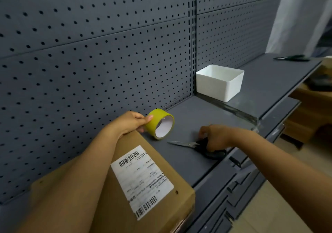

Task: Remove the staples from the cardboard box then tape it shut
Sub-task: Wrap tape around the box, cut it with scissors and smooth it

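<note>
A brown cardboard box [158, 178] with a white shipping label [142, 180] lies on the grey shelf [194, 162] at the lower left, partly under my left forearm. My left hand [129, 123] grips a roll of yellow tape [159, 124] just past the box's far end, thumb on top of the roll. My right hand [215, 137] is curled over the black handles of a pair of scissors [186, 144] lying on the shelf, blades pointing left.
A white plastic bin [220, 82] stands at the back by the pegboard wall [89, 62]. A second pair of black scissors [292, 58] lies far right on the shelf. Cardboard boxes [305, 110] sit beyond the shelf's right edge.
</note>
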Action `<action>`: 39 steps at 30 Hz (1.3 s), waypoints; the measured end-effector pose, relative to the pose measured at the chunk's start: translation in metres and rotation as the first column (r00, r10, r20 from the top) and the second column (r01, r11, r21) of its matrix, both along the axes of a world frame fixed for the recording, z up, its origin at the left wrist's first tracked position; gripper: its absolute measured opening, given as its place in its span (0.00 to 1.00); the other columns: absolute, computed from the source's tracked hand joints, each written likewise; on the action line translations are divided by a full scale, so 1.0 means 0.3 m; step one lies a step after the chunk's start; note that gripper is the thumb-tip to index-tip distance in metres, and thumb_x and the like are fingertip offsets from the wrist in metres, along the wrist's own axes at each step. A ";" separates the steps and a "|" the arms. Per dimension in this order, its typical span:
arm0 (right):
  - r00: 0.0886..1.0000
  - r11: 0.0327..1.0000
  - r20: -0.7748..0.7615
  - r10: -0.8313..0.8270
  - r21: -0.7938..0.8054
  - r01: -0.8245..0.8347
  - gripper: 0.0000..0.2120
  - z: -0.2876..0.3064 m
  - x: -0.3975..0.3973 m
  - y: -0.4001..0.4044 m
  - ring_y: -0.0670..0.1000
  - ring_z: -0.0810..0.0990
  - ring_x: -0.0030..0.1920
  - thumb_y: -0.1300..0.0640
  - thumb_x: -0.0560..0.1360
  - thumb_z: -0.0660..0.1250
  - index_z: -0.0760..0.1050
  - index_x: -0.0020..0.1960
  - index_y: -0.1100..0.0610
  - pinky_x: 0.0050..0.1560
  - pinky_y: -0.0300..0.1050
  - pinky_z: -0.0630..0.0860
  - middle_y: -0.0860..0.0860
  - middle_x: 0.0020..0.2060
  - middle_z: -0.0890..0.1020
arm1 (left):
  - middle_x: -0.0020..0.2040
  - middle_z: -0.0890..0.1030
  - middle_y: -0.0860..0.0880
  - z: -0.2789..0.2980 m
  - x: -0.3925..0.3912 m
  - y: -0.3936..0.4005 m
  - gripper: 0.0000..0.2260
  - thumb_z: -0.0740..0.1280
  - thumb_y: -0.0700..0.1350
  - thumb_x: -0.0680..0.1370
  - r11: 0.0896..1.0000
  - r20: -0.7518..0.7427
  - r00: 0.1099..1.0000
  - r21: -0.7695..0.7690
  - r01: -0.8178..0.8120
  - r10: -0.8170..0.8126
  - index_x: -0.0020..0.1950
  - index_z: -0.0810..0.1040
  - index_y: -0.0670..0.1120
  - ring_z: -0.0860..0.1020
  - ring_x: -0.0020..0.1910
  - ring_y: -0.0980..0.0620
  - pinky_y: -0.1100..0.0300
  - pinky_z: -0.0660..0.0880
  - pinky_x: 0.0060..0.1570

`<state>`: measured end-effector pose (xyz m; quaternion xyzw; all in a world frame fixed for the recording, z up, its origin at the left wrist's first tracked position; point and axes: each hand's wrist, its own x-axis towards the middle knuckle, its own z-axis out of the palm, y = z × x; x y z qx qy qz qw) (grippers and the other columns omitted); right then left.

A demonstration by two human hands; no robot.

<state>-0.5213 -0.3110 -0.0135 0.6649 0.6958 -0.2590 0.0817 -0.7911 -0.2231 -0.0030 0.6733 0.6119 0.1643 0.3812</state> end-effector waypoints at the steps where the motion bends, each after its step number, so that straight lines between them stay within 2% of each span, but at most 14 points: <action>1: 1.000 1.000 0.005 -0.009 -0.009 0.009 0.25 -0.011 0.005 -0.016 0.56 0.72 0.54 0.59 0.73 0.67 0.65 0.68 0.51 0.50 0.49 0.73 0.55 0.61 0.71 | 0.44 0.85 0.47 0.002 0.001 0.001 0.19 0.67 0.61 0.74 1.000 0.002 1.000 -0.016 0.002 -0.002 0.50 0.82 0.46 0.82 0.43 0.52 0.58 0.76 0.49; 4: 1.000 0.999 0.003 -0.029 0.046 0.028 0.29 -0.034 -0.001 -0.048 0.57 0.72 0.55 0.55 0.73 0.71 0.64 0.71 0.50 0.53 0.50 0.75 0.55 0.61 0.71 | 0.48 0.84 0.47 0.001 -0.001 0.004 0.20 0.67 0.61 0.74 0.999 0.015 1.000 -0.050 0.019 -0.019 0.53 0.81 0.46 0.82 0.45 0.52 0.57 0.77 0.50; 8: 0.999 0.988 -0.010 -0.048 0.150 0.049 0.23 -0.044 -0.024 -0.068 0.54 0.73 0.48 0.51 0.72 0.72 0.70 0.65 0.51 0.48 0.48 0.75 0.52 0.49 0.72 | 0.52 0.83 0.46 0.006 -0.003 0.005 0.20 0.68 0.58 0.75 0.995 0.088 0.996 -0.103 0.015 -0.006 0.58 0.79 0.45 0.83 0.45 0.51 0.60 0.77 0.42; 12: 0.986 0.981 -0.168 0.013 0.195 0.021 0.17 -0.022 -0.037 -0.090 0.52 0.77 0.45 0.53 0.70 0.71 0.75 0.58 0.52 0.48 0.46 0.76 0.49 0.44 0.78 | 0.50 0.84 0.45 0.010 -0.010 0.013 0.17 0.69 0.55 0.75 0.990 0.145 0.989 -0.142 0.002 0.019 0.59 0.79 0.46 0.83 0.46 0.49 0.59 0.77 0.40; 14: 0.925 0.995 -0.380 0.014 0.094 0.023 0.14 -0.006 -0.045 -0.105 0.51 0.80 0.42 0.56 0.71 0.70 0.75 0.56 0.53 0.48 0.46 0.77 0.50 0.42 0.83 | 0.50 0.84 0.44 0.010 -0.015 0.018 0.16 0.69 0.53 0.75 0.987 0.173 0.985 -0.162 0.003 0.025 0.59 0.79 0.46 0.84 0.47 0.47 0.56 0.79 0.45; 16: 0.784 0.997 -0.619 -0.058 -0.079 0.011 0.13 -0.001 -0.062 -0.119 0.49 0.80 0.39 0.58 0.73 0.71 0.74 0.56 0.56 0.48 0.47 0.78 0.53 0.42 0.85 | 0.51 0.84 0.44 0.007 -0.020 0.022 0.15 0.70 0.50 0.75 0.985 0.197 0.980 -0.174 -0.001 0.035 0.60 0.79 0.47 0.83 0.49 0.46 0.52 0.79 0.52; 18: 0.679 0.985 -0.724 -0.122 -0.172 -0.006 0.15 -0.007 -0.080 -0.125 0.51 0.79 0.37 0.55 0.72 0.73 0.73 0.55 0.57 0.45 0.47 0.78 0.55 0.40 0.82 | 0.52 0.82 0.44 0.004 -0.023 0.022 0.12 0.70 0.49 0.75 0.987 0.196 0.980 -0.159 -0.006 0.037 0.58 0.79 0.49 0.82 0.50 0.46 0.49 0.77 0.56; 21: 0.653 0.969 -0.741 -0.153 -0.241 -0.047 0.17 -0.017 -0.096 -0.121 0.50 0.79 0.37 0.49 0.72 0.71 0.71 0.55 0.56 0.44 0.43 0.78 0.55 0.41 0.79 | 0.50 0.82 0.46 0.002 -0.014 0.016 0.04 0.69 0.48 0.76 0.994 0.187 0.982 -0.108 -0.002 0.022 0.50 0.80 0.53 0.80 0.46 0.48 0.51 0.77 0.52; 24: 0.602 0.925 -0.764 -0.234 -0.366 -0.104 0.14 -0.017 -0.098 -0.120 0.47 0.77 0.36 0.51 0.74 0.68 0.70 0.55 0.56 0.41 0.39 0.78 0.53 0.41 0.77 | 0.47 0.83 0.49 0.004 0.001 0.007 0.08 0.70 0.52 0.75 0.996 0.186 0.982 -0.083 -0.024 0.039 0.52 0.81 0.51 0.80 0.42 0.51 0.57 0.77 0.46; 27: 0.565 0.894 -0.781 -0.268 -0.420 -0.157 0.16 -0.023 -0.109 -0.116 0.49 0.75 0.37 0.45 0.73 0.65 0.69 0.53 0.55 0.42 0.41 0.76 0.53 0.40 0.75 | 0.47 0.83 0.49 0.005 0.003 0.002 0.09 0.71 0.56 0.74 0.997 0.145 0.988 -0.076 -0.034 0.045 0.49 0.81 0.52 0.82 0.46 0.50 0.52 0.78 0.53; 29: 0.519 0.878 -0.806 -0.284 -0.436 -0.197 0.21 -0.026 -0.123 -0.105 0.49 0.74 0.36 0.39 0.74 0.62 0.68 0.51 0.57 0.40 0.42 0.76 0.53 0.38 0.74 | 0.49 0.83 0.49 0.003 -0.001 0.004 0.13 0.71 0.58 0.72 0.997 0.117 0.992 -0.069 -0.031 0.039 0.51 0.81 0.52 0.82 0.49 0.49 0.49 0.77 0.56; 31: 0.447 0.851 -0.837 -0.314 -0.457 -0.259 0.27 -0.034 -0.137 -0.091 0.50 0.73 0.36 0.35 0.72 0.62 0.66 0.53 0.59 0.38 0.42 0.76 0.54 0.38 0.74 | 0.50 0.83 0.49 0.002 -0.001 0.004 0.17 0.71 0.60 0.72 0.997 0.108 0.993 -0.065 -0.039 0.046 0.55 0.81 0.51 0.82 0.50 0.50 0.49 0.77 0.56; 34: 0.402 0.838 -0.855 -0.328 -0.460 -0.293 0.30 -0.045 -0.159 -0.073 0.50 0.74 0.35 0.33 0.71 0.60 0.66 0.57 0.59 0.36 0.41 0.76 0.54 0.37 0.73 | 0.51 0.83 0.50 0.002 0.000 0.001 0.20 0.70 0.60 0.72 0.997 0.097 0.994 -0.063 -0.042 0.048 0.57 0.80 0.50 0.82 0.50 0.51 0.50 0.78 0.55; 39: 0.363 0.856 -0.878 -0.312 -0.426 -0.293 0.28 -0.058 -0.203 -0.047 0.50 0.73 0.34 0.34 0.73 0.58 0.66 0.55 0.59 0.36 0.40 0.76 0.53 0.37 0.73 | 0.50 0.84 0.51 0.004 -0.002 0.002 0.21 0.71 0.61 0.71 0.996 0.090 0.995 -0.072 -0.046 0.052 0.58 0.81 0.49 0.82 0.49 0.52 0.48 0.77 0.58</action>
